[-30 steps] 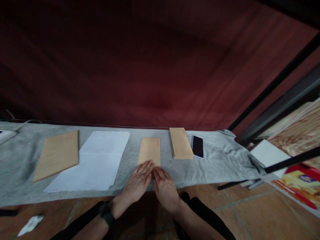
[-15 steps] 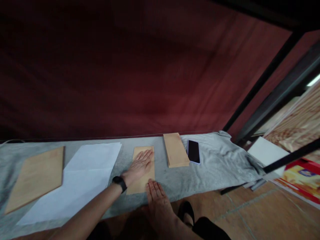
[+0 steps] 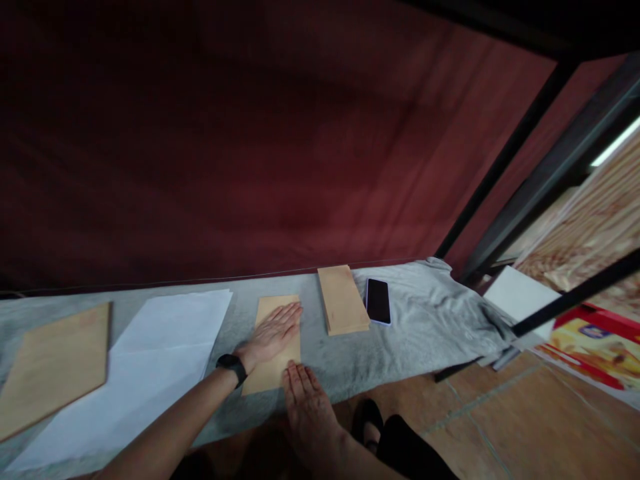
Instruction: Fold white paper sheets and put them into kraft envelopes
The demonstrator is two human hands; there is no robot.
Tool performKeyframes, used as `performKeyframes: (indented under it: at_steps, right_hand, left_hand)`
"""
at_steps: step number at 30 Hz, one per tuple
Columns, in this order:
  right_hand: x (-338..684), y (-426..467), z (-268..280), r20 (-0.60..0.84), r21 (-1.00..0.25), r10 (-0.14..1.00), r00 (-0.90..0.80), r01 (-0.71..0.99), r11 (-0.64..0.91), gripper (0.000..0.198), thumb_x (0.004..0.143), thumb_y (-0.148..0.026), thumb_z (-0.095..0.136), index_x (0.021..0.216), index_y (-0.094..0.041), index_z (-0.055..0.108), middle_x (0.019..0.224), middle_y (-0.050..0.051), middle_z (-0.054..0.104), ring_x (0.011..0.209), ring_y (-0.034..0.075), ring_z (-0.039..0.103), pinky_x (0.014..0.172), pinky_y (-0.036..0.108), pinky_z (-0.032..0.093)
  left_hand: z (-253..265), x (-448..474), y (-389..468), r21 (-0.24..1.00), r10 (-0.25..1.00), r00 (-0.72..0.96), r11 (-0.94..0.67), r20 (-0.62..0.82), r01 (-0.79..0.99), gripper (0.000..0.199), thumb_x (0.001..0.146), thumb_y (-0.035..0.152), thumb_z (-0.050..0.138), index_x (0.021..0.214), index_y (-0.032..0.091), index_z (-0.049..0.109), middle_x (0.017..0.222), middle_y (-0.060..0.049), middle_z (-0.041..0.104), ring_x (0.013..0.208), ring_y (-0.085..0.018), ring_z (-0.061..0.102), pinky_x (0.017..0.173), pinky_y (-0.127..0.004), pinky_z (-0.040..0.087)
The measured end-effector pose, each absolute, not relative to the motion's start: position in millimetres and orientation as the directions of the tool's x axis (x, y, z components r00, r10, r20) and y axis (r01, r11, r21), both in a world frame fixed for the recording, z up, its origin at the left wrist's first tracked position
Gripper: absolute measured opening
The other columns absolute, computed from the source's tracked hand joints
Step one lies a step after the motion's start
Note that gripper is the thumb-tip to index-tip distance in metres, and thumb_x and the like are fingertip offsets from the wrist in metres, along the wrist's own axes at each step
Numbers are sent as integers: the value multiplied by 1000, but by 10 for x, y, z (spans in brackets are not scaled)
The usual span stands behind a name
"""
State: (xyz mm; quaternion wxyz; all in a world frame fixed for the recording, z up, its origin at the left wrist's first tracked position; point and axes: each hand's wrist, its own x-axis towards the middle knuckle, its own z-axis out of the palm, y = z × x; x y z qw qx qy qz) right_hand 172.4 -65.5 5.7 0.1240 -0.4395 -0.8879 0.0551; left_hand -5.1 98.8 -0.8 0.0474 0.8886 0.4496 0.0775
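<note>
A narrow tan paper piece (image 3: 267, 381) lies flat on the grey cloth, perhaps a folded sheet or an envelope. My left hand (image 3: 273, 333), with a black watch on its wrist, rests flat across the paper's middle. Its fingers are stretched out and the tips reach the right edge. Near the paper's lower right corner lies my right hand (image 3: 306, 397), palm down, fingers straight and together, with the fingertips at the edge. To the right is a neat stack of similar tan paper pieces (image 3: 344, 300).
A phone (image 3: 379, 302) lies beside the stack. Large white sheets (image 3: 145, 360) and a thick tan stack of paper or board (image 3: 55, 363) are on the left. Grey cloth (image 3: 420, 313) covers the narrow table. A dark red curtain (image 3: 250, 167) hangs behind; a black metal post (image 3: 500, 167) stands right.
My left hand has slid slightly right over the paper, its fingertips now at the edge. My right hand stays at the lower corner. The whole view has shifted a little.
</note>
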Motion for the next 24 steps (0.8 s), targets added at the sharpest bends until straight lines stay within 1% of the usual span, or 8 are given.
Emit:
performKeyframes:
  at_steps: [4,7,10,13,15,18,22,24]
  right_hand:
    - [1735,-614,94,115,-250,799,-590,761,598,59,96,-24,49,149,0,38,153,25,38,143,32,39,117,45,39]
    - [1748,-582,124,70,-286,801,-595,757,587,59,96,-24,49,149,0,40,153,23,39,142,32,41,117,45,38]
    - [1792,-556,193,41,-326,797,-602,746,580,61,94,-27,53,148,0,42,152,23,41,140,31,43,117,43,38]
    - [1885,-515,316,89,-391,785,-614,703,594,57,93,-26,56,145,-5,48,149,19,48,138,27,46,118,39,36]
    - [1962,-474,405,141,-441,763,-631,650,619,50,92,-20,54,141,-12,53,148,13,53,137,21,48,117,35,36]
    - [2061,-403,502,152,-518,741,-654,586,623,43,91,-11,51,131,-20,63,139,5,62,130,15,55,112,29,41]
    - [2129,-340,552,142,-588,734,-664,540,602,38,92,-8,49,120,-22,70,129,2,69,123,13,61,107,27,45]
    - [2136,-335,568,158,-583,744,-649,547,601,37,93,-8,48,118,-24,71,127,1,70,121,12,62,105,26,46]
  left_hand:
    - [47,-89,712,185,787,615,-611,44,770,56,105,42,19,156,21,27,163,-4,30,149,-14,28,124,-35,19]
    - [71,-118,511,202,772,634,-627,38,752,54,106,39,18,157,23,22,162,-3,30,149,-12,29,124,-35,19]
    - [83,-146,304,213,764,644,-636,42,741,54,106,41,22,157,24,21,161,-3,32,148,-13,30,124,-34,21]
    - [96,-168,80,218,764,642,-638,62,738,54,106,41,25,157,26,17,162,-2,31,148,-13,30,123,-33,23]
    - [103,-174,-63,217,766,637,-638,85,738,54,106,40,25,157,28,12,162,-1,31,147,-12,32,123,-33,24]
    - [109,-164,-245,199,767,631,-641,119,741,56,106,41,26,158,30,8,162,-1,31,146,-13,35,123,-33,25]
    - [117,-130,-421,145,781,615,-625,111,767,64,104,46,32,158,29,2,162,-4,29,147,-18,35,122,-38,26]
    - [113,-126,-498,109,781,615,-624,106,774,68,103,48,34,158,28,-1,162,-5,28,147,-20,34,121,-40,29]
